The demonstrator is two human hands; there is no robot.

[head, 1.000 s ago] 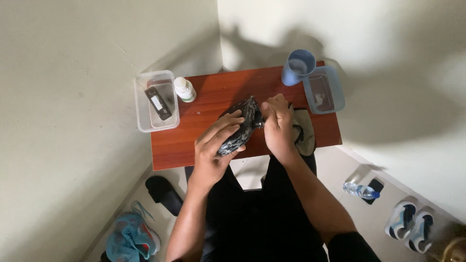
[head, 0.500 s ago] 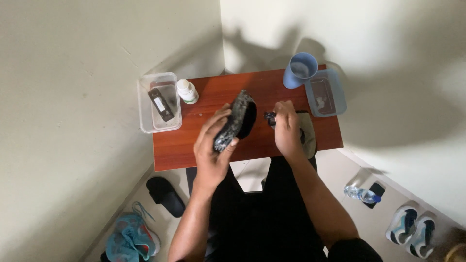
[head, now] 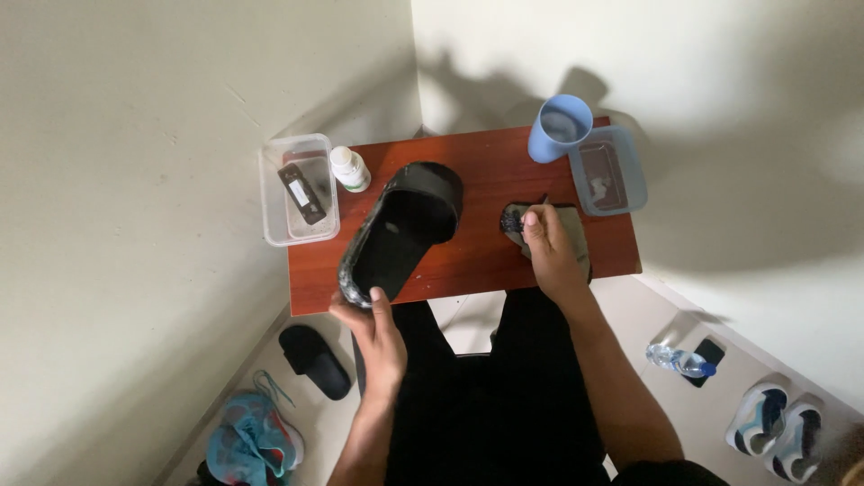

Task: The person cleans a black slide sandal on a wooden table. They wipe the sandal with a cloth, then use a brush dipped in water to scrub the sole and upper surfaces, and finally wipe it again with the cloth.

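My left hand (head: 378,337) grips the heel end of a black slide sandal (head: 400,229) and holds it over the small reddish-brown table (head: 477,261), footbed up and toe strap pointing away from me. My right hand (head: 551,247) rests on a dark grey cloth (head: 576,236) at the right of the table, fingers pinching a small dark object (head: 513,219) whose kind I cannot make out.
A light blue cup (head: 558,128) and a blue-tinted tray (head: 608,169) sit at the table's back right. A clear tray (head: 297,187) with a dark flat item and a white bottle (head: 349,168) are at the left. On the floor: a second black sandal (head: 313,360), teal shoes (head: 252,445), a water bottle (head: 680,361), white sneakers (head: 776,427).
The sandal was held in both hands at the table's middle. My left hand has now drawn it toward me and turned it footbed up; my right hand let go and moved to the cloth.
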